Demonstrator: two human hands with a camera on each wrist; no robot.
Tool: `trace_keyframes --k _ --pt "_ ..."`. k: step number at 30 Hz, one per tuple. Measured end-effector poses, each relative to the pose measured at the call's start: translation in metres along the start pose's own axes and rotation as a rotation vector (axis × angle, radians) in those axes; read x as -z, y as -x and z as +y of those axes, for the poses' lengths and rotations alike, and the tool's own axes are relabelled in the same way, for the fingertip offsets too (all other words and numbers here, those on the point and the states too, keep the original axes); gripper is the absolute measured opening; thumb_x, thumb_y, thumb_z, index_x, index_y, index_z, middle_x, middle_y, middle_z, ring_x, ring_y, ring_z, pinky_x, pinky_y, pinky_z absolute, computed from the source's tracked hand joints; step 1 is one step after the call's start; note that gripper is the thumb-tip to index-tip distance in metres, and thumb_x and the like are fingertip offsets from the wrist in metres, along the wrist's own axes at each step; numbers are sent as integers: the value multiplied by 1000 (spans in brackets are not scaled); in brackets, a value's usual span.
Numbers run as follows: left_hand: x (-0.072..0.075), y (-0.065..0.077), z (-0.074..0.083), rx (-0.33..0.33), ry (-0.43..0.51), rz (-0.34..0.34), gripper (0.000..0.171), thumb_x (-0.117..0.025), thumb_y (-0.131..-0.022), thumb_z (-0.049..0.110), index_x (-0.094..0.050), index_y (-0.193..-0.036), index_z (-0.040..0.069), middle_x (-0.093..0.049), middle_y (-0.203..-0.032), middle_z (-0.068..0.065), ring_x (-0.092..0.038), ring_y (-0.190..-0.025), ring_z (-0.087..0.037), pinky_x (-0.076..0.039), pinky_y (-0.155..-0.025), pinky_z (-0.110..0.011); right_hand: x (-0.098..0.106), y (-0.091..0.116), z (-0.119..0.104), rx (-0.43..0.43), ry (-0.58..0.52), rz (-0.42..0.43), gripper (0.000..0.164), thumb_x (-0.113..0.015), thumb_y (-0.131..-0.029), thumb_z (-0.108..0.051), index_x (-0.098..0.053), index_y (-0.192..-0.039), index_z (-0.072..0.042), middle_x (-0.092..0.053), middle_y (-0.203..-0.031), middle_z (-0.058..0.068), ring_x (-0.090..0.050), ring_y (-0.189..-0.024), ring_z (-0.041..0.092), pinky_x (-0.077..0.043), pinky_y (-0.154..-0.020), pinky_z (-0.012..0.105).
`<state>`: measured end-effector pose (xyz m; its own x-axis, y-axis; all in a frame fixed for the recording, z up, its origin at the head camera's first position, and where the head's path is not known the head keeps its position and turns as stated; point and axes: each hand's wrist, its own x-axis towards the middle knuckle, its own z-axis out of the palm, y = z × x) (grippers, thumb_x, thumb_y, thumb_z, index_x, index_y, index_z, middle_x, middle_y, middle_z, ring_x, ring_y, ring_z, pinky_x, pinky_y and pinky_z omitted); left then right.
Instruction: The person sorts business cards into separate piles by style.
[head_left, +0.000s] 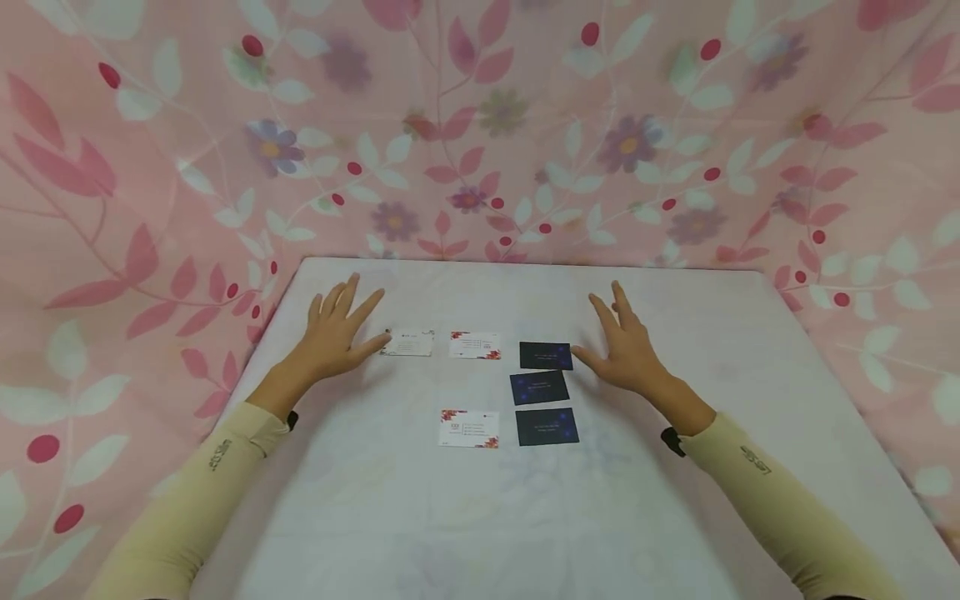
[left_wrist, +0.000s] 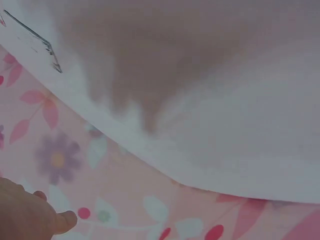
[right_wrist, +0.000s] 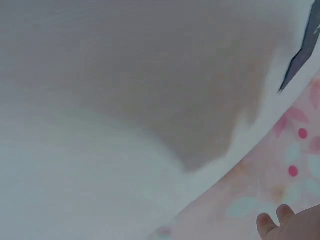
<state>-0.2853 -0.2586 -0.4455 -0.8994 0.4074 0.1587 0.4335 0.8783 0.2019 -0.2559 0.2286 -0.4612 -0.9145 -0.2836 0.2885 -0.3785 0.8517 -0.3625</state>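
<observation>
My left hand point(head_left: 332, 337), fingers spread, is at the left of the cards, its thumb tip overlapping the edge of a white card with small print point(head_left: 408, 342) in the head view. My right hand point(head_left: 624, 348) is spread too, with its thumb close to the upper dark card point(head_left: 545, 356). Neither hand holds anything. Below that dark card lie a middle dark card point(head_left: 540, 387), slightly tilted, and a lower dark card point(head_left: 547, 427). Two white cards with red-orange leaf corners, an upper one point(head_left: 476, 346) and a lower one point(head_left: 468, 428), lie left of the dark ones.
A white cloth point(head_left: 360, 500) covers the table, whose far edge meets a pink floral curtain point(head_left: 450, 125). The same floral fabric hangs at both sides. Each hand casts a soft shadow on the cloth in the wrist views.
</observation>
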Motion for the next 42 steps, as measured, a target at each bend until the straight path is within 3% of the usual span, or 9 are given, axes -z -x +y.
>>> trace_keyframes --k 5,9,13,19,26,32,42 --pt "4 25 -22 92 -53 -48 79 -45 -94 66 -15 -159 31 8 -166 -15 -3 -150 -45 4 -112 -72 12 16 17 -3 80 -8 97 -72 -84 -46 -18 -159 -15 11 -164 22 -27 -139 59 -24 -106 74" --pt "7 44 -32 169 -39 -44 80 -46 -95 64 -17 -159 27 5 -166 -19 -4 -149 -47 4 -111 -74 20 17 19 -6 164 -65 97 -66 -86 -55 -12 -160 -23 14 -164 22 -21 -142 56 -18 -109 73" --pt "9 56 -37 204 -36 -52 79 -44 -95 65 -17 -159 26 4 -165 -21 -4 -148 -50 6 -109 -75 30 18 19 -27 213 -89 95 -61 -88 -59 -10 -160 -25 15 -165 18 -15 -146 50 -11 -112 72" --pt "12 61 -36 218 -40 -84 80 -42 -94 68 -16 -159 29 7 -166 -19 -3 -148 -50 12 -109 -74 39 33 22 -85 164 -121 88 -52 -93 -60 -9 -161 -23 20 -164 17 -6 -148 51 -3 -112 73" --pt "7 60 -31 196 -50 -115 82 -43 -93 70 -17 -159 29 5 -165 -20 -5 -148 -50 7 -109 -75 42 55 31 -121 173 -100 88 -51 -94 -60 -9 -160 -22 16 -164 21 -13 -144 56 -4 -111 74" --pt "2 61 -27 171 -54 -107 82 -45 -92 69 -19 -159 29 -1 -165 -21 -9 -148 -50 4 -110 -75 31 71 29 -136 161 -114 89 -53 -93 -60 -10 -160 -22 16 -164 20 -16 -142 58 -5 -110 74" --pt "10 63 -22 159 -57 -99 79 -43 -95 66 -17 -159 28 5 -165 -20 -5 -148 -50 5 -109 -76 25 70 30 -119 164 -92 90 -55 -92 -60 -10 -160 -21 12 -164 23 -17 -141 58 -7 -110 74"
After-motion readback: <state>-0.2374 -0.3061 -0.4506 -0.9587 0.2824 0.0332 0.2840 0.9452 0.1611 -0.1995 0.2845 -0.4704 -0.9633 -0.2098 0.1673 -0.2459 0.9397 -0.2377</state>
